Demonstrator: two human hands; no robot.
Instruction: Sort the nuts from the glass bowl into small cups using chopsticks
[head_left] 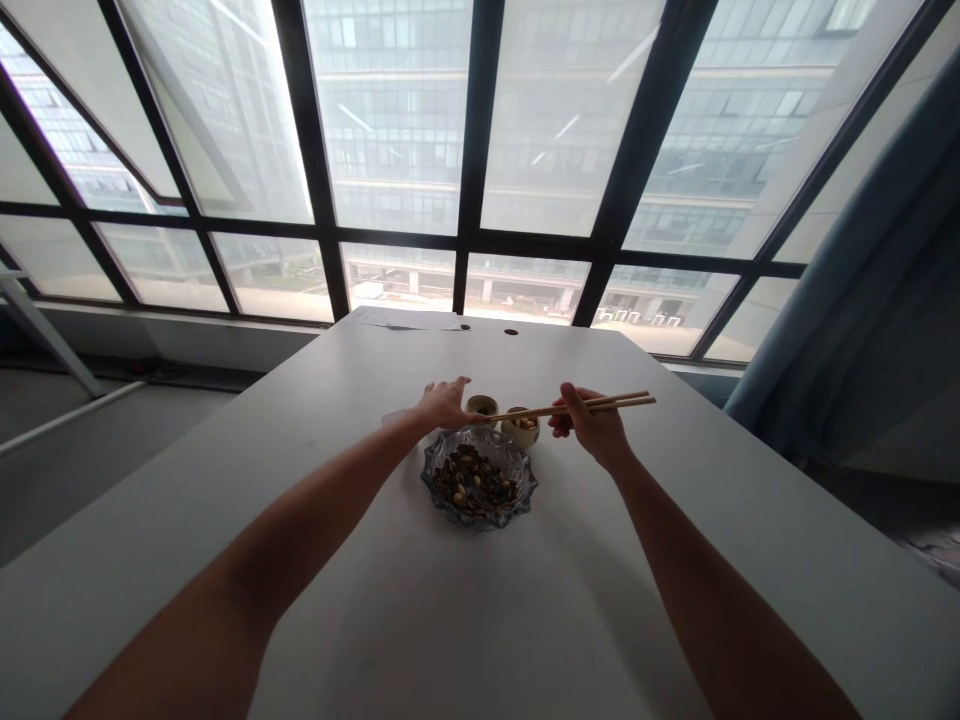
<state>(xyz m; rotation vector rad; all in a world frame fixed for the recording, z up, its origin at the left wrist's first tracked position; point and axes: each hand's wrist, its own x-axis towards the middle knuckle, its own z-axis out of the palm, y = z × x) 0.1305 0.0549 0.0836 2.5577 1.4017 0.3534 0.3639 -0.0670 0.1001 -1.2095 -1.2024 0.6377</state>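
Note:
A clear glass bowl (480, 520) with a wavy rim holds dark seeds (474, 480) mixed with a few paler pieces. Behind it stand two small cups: a greenish one (482, 405) and a cream one (520, 432) with light-coloured pieces inside. My right hand (592, 425) grips a pair of wooden chopsticks (622, 401), whose tips point left across the cups. My left hand (445, 404) is beside the greenish cup, above the bowl's far edge, its fingers apart and nothing seen in them.
The white table (315, 580) reaches toward large windows. Papers (409, 319) lie at its far edge, near two dark round holes. A clear, faint object (394, 416) sits behind my left wrist. A blue curtain (847, 270) hangs right; a white metal frame (52, 335) stands left.

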